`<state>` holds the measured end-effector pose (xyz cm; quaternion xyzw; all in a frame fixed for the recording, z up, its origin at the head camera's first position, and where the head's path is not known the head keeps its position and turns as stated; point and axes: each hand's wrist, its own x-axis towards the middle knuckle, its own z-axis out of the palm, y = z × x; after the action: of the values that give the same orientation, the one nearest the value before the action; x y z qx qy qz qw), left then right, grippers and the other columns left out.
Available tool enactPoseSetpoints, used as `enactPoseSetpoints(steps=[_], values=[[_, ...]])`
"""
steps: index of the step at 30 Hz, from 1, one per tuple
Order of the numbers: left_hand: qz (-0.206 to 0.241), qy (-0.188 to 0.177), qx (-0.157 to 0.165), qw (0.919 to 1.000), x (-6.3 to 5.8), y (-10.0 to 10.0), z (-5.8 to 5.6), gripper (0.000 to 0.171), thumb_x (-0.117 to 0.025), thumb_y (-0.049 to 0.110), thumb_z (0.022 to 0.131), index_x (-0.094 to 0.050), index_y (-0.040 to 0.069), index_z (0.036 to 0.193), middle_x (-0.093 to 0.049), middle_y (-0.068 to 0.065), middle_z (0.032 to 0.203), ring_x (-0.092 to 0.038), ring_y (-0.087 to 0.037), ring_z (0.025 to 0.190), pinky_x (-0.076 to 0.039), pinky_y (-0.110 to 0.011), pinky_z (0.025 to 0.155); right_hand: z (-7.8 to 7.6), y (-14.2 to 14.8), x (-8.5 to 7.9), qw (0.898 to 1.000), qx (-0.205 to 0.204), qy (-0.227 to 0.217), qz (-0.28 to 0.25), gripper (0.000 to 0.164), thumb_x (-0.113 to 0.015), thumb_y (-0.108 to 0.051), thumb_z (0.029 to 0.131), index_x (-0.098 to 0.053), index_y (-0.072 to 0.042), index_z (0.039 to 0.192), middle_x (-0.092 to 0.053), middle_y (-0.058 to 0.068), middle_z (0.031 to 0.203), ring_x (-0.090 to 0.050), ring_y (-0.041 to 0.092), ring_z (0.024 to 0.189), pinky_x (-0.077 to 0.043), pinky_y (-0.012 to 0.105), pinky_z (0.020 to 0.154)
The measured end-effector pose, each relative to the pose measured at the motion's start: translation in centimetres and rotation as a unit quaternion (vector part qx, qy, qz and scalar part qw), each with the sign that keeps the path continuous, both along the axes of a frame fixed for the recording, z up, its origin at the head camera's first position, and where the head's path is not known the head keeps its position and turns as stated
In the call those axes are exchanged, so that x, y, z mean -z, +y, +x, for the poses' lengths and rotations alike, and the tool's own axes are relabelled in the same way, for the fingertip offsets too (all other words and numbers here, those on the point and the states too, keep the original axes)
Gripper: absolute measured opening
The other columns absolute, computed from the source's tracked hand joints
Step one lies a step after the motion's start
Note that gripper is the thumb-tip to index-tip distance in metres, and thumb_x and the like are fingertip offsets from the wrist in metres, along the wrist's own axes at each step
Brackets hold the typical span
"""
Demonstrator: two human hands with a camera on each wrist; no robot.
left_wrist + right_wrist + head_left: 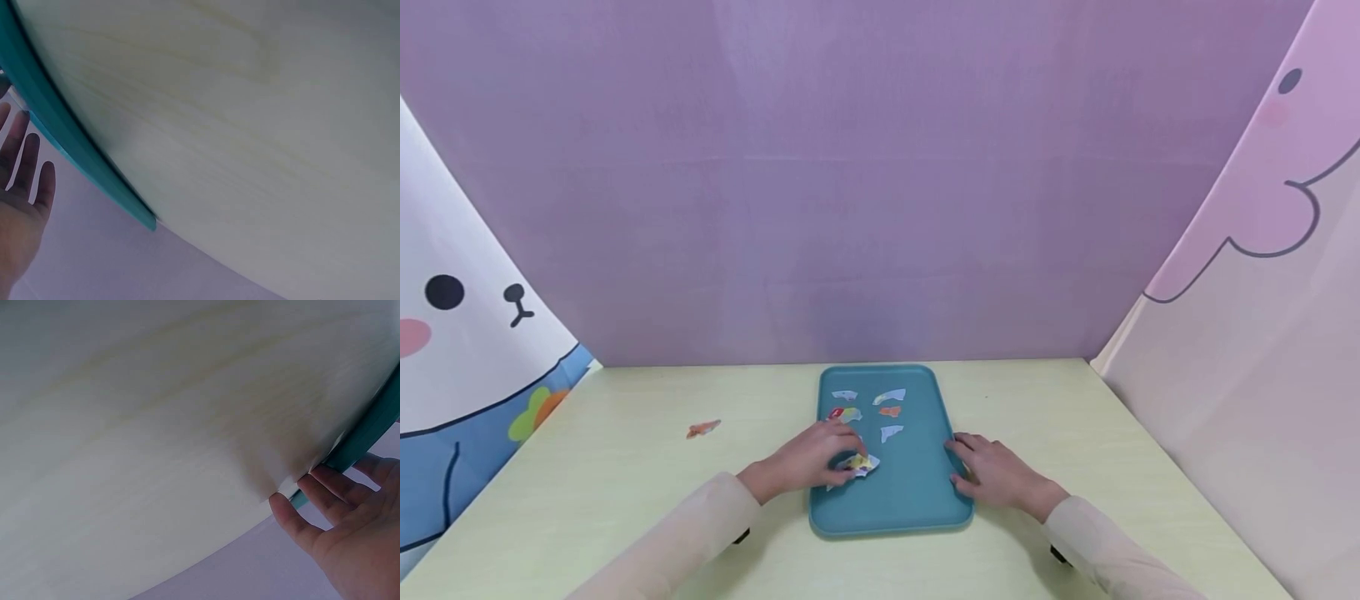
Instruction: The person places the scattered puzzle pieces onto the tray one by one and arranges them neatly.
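Note:
In the head view, my left hand (816,454) is over the left side of a teal tray (917,500). Between its thumb and index finger it pinches a paper piece (865,465) with yellow print, just over the tray or touching it. My right hand (996,473) rests at the tray's right rim, fingers and thumb touching the edge. Further up the tray lie a red-and-yellow piece (847,414), an orange piece (890,412) and pale pieces such as this whitish scrap (891,432). In the left wrist view, the left thumb and the pinched piece are mostly out of frame.
An orange paper piece (703,428) lies on the pale wooden table (760,400), left of the tray. A purple cloth (850,208) hangs behind the table, and printed cloths with cartoon figures flank both sides.

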<state>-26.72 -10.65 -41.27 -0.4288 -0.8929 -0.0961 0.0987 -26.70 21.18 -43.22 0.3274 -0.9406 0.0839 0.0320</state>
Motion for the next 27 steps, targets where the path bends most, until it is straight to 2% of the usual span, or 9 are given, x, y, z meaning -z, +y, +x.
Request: enactPoseSetpoints(steps=[8,16,22,27], values=[[-0.015,-0.031,-0.002,0.9994,0.04,0.12,0.01,0.022,-0.068,0.028,0.08,-0.066,0.019,0.1,-0.063,0.007,0.104,-0.055,-0.01,0.103,-0.043,-0.033,0.093,-0.01,0.04,0.05,1.0,-0.004,0.009,-0.001,0.052,-0.056,-0.033,0.087,-0.048,-0.003,0.129,-0.048,0.018,0.131,-0.048,0.033,0.119,-0.044,0.049,0.087],[-0.013,-0.033,0.026,0.999,-0.03,-0.3,-0.3,0.022,-0.069,0.026,0.079,-0.066,0.017,0.099,-0.064,0.007,0.101,-0.056,-0.009,0.099,-0.045,-0.03,0.089,0.07,0.02,0.05,1.0,-0.001,0.003,0.0,0.052,-0.055,-0.034,0.088,-0.047,-0.004,0.13,-0.047,0.018,0.132,-0.047,0.033,0.12,-0.043,0.049,0.089],[-0.02,-0.052,0.024,0.9981,-0.23,-0.39,-0.44,0.023,-0.069,0.026,0.08,-0.066,0.017,0.101,-0.064,0.007,0.103,-0.056,-0.01,0.101,-0.045,-0.03,0.09,0.13,-0.07,-0.06,1.0,-0.002,0.002,-0.001,0.052,-0.055,-0.033,0.088,-0.047,-0.003,0.129,-0.047,0.018,0.132,-0.047,0.034,0.12,-0.043,0.049,0.089],[-0.017,-0.052,0.025,0.9982,-0.06,-0.38,-0.61,0.024,-0.069,0.025,0.079,-0.065,0.017,0.102,-0.064,0.007,0.104,-0.056,-0.01,0.102,-0.045,-0.031,0.091,0.25,-0.02,-0.16,1.0,-0.003,0.006,-0.004,0.051,-0.056,-0.032,0.087,-0.048,-0.003,0.129,-0.048,0.019,0.131,-0.047,0.034,0.119,-0.043,0.05,0.088]])
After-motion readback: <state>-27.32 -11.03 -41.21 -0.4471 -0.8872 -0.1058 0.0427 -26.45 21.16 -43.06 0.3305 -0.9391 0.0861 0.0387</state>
